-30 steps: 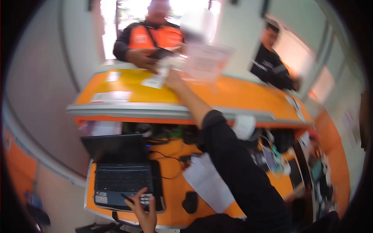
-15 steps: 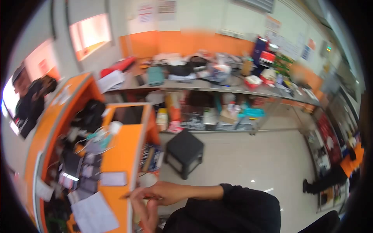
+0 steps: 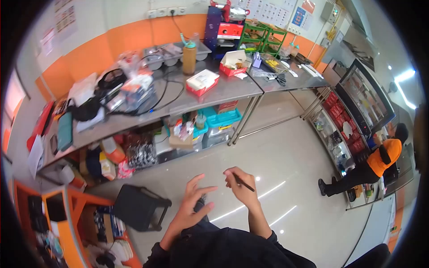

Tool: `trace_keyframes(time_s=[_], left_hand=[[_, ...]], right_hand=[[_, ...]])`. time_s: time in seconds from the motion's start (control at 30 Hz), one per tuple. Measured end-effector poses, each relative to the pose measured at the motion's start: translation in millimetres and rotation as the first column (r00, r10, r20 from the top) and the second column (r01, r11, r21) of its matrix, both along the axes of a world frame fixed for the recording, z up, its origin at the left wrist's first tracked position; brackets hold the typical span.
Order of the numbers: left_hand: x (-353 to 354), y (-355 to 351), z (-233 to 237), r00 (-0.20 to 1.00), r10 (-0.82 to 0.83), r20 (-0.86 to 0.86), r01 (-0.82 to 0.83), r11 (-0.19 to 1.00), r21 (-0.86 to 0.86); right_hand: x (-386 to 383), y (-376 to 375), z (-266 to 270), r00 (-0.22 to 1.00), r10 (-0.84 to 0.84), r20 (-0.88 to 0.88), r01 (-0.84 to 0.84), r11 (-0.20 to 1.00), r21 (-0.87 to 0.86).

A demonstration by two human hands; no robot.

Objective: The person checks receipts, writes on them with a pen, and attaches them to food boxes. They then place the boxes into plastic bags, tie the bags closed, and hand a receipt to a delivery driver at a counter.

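My left hand (image 3: 191, 206) is in front of my body, over the floor, with its fingers apart and nothing in it. Just to its right, my right hand (image 3: 242, 190) is closed around a slim dark pen (image 3: 245, 183), which sticks out past the fingers. The two hands do not touch. Beyond them is a steel table (image 3: 176, 100) bearing a red and white food box (image 3: 202, 82), a second, opened box (image 3: 234, 62) and a tall brown bottle (image 3: 189, 59).
A black stool (image 3: 138, 207) stands at the lower left, beside an orange desk (image 3: 71, 223). Another person (image 3: 380, 161) in an orange top is at the right, by a glass display cabinet (image 3: 368, 96). Blue-lidded bins (image 3: 223, 118) sit under the table.
The view has swung right, from the orange desk to the steel table and display cabinet. Both hands now show over the floor, away from the desk.
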State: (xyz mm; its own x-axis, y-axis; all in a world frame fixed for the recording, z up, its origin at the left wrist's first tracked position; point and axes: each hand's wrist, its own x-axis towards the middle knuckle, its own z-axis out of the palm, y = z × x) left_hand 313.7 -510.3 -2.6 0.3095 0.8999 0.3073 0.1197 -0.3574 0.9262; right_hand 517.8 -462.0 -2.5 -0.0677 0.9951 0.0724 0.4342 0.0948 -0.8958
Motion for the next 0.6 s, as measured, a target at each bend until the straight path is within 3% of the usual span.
trace_keyframes(time_s=[0.07,0.17,0.23,0.3,0.43,0.53,0.6], left_hand=[[14,81,-28,0.993,0.116,0.021,-0.116,0.993,-0.024],[37,220,-93,0.95,0.257,0.179,-0.16,0.89,-0.426],[68,320,-97,0.901,0.372,0.225,-0.273,0.887,-0.373],[100,419,-78,0.871,0.36,0.336,-0.236,0.904,-0.356],[161,583,-65,0.785,0.495,0.374,-0.377,0.859,-0.345],[190,676,-82,0.728,0.62,0.294,-0.56,0.784,-0.266],[206,718,-91,0.717,0.673,0.181,-0.654,0.739,-0.16]], right_hand=[[31,88,-18,0.987,-0.099,-0.128,0.107,0.992,0.059],[86,241,-57,0.956,-0.237,-0.17,0.26,0.956,0.132],[127,333,-78,0.938,-0.323,-0.127,0.343,0.92,0.191],[158,410,-80,0.926,-0.365,-0.099,0.378,0.894,0.24],[208,545,-89,0.901,-0.418,-0.116,0.428,0.81,0.401],[234,646,-85,0.88,-0.472,-0.049,0.438,0.769,0.466],[243,713,-84,0.896,-0.423,-0.135,0.437,0.784,0.442]])
